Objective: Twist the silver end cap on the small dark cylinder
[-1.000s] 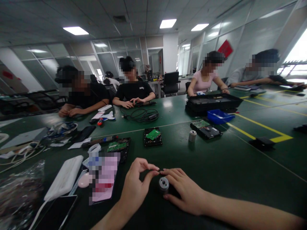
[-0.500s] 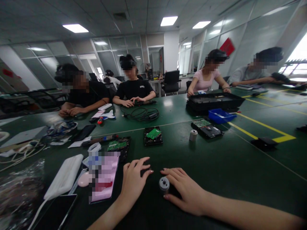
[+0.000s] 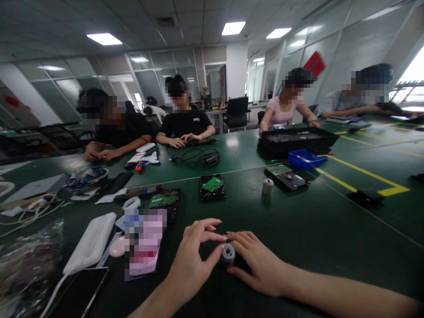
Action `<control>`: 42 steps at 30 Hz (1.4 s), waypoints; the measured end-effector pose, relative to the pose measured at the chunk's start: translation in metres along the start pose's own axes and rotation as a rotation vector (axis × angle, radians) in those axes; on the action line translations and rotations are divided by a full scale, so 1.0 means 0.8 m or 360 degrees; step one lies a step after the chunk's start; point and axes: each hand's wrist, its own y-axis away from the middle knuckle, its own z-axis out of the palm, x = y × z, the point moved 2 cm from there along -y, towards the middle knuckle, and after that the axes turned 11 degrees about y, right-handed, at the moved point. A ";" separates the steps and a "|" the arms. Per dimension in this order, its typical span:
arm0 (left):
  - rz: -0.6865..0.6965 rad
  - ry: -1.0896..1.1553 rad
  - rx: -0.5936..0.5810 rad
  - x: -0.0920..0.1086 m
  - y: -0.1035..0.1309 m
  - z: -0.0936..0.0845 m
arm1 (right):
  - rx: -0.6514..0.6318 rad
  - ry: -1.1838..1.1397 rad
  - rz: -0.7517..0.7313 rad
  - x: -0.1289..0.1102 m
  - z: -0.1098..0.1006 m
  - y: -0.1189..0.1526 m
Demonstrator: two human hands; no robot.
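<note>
A small silver cylindrical motor (image 3: 228,256) stands upright on the green table in front of me. My right hand (image 3: 261,263) curves around it from the right, thumb at its near lower side and index finger behind. My left hand (image 3: 200,247) has its thumb and index fingertips at the motor's upper left edge, with a small gap between them. The other left fingers stretch out above. Whether the left fingertips press on the metal I cannot tell.
Beyond lie a hard drive with a green board (image 3: 212,185), a second motor (image 3: 267,187), another hard drive (image 3: 287,176) and a blue bin (image 3: 305,160). On my left are a pink pouch (image 3: 147,247), a white power strip (image 3: 90,243) and a phone (image 3: 77,293). Several people sit opposite.
My left hand has moved right, bringing its thumb and index finger to the motor. The right hand and the motor have stayed nearly in place.
</note>
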 end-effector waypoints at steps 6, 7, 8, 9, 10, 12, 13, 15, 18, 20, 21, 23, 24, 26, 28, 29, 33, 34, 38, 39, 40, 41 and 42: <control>0.0038 -0.0080 -0.0136 0.000 0.004 0.005 | -0.0014 0.0001 0.0003 -0.001 -0.001 0.001; 0.0049 -0.0092 -0.0152 -0.001 0.004 0.006 | -0.0015 0.0001 0.0002 -0.001 -0.001 0.001; 0.0060 -0.0104 -0.0166 0.000 0.003 0.006 | -0.0016 0.0001 0.0001 -0.001 0.000 0.001; 0.0076 -0.0113 -0.0177 0.001 0.003 0.006 | -0.0012 0.0001 0.0000 0.000 0.000 0.001; 0.0099 -0.0122 -0.0180 0.003 0.003 0.005 | -0.0005 0.0001 -0.0002 0.000 0.000 0.001; 0.0150 -0.0148 -0.0156 0.008 0.002 0.001 | 0.0008 0.0000 -0.0007 0.001 0.001 0.001; 0.0173 -0.0163 -0.0136 0.010 0.002 -0.001 | 0.0014 0.0000 -0.0008 0.001 0.002 0.001; 0.0209 -0.0195 -0.0114 0.014 0.001 -0.004 | 0.0018 0.0004 -0.0012 0.001 0.002 0.001; 0.0248 -0.0230 -0.0169 0.014 0.002 -0.002 | 0.0016 0.0000 -0.0015 0.001 0.002 0.000; 0.0292 -0.0238 -0.0201 0.011 0.004 0.002 | 0.0015 -0.0003 -0.0020 0.001 0.001 0.000; 0.0315 -0.0234 -0.0205 0.009 0.004 0.004 | 0.0014 0.0000 -0.0022 0.001 0.001 0.000; 0.0354 -0.0213 -0.0192 0.006 0.005 0.007 | 0.0012 0.0012 -0.0026 0.002 0.002 0.000; 0.0364 -0.0204 -0.0180 0.005 0.005 0.008 | 0.0009 0.0015 -0.0025 0.002 0.002 0.000; 0.0366 -0.0195 -0.0165 0.003 0.004 0.009 | 0.0008 0.0012 -0.0023 0.002 0.003 0.001; 0.0380 -0.0180 -0.0145 0.001 0.004 0.011 | 0.0007 0.0005 -0.0022 0.002 0.003 0.001; 0.0389 -0.0163 -0.0128 0.001 0.005 0.013 | 0.0004 0.0003 -0.0024 0.002 0.003 0.001; 0.0329 -0.0001 0.0014 -0.005 0.008 0.017 | -0.0018 0.0010 -0.0019 0.001 0.002 0.000; 0.0281 0.0060 0.0063 -0.009 0.007 0.017 | -0.0017 0.0011 -0.0015 0.001 0.001 0.000; 0.0068 0.0115 0.0242 -0.038 -0.005 0.007 | -0.0007 0.0011 0.0002 0.000 -0.001 0.000; 0.0032 0.0038 0.0279 -0.048 -0.010 0.003 | -0.0011 0.0013 0.0008 -0.001 -0.002 0.001; 0.0016 -0.0070 0.0300 -0.059 -0.014 0.000 | -0.0017 0.0016 0.0015 -0.001 -0.002 0.001; 0.0017 -0.0169 0.0293 -0.070 -0.018 -0.002 | -0.0022 0.0018 0.0020 -0.001 -0.003 0.001; 0.0029 -0.0235 0.0273 -0.079 -0.021 -0.003 | -0.0025 0.0021 0.0024 -0.001 -0.003 0.001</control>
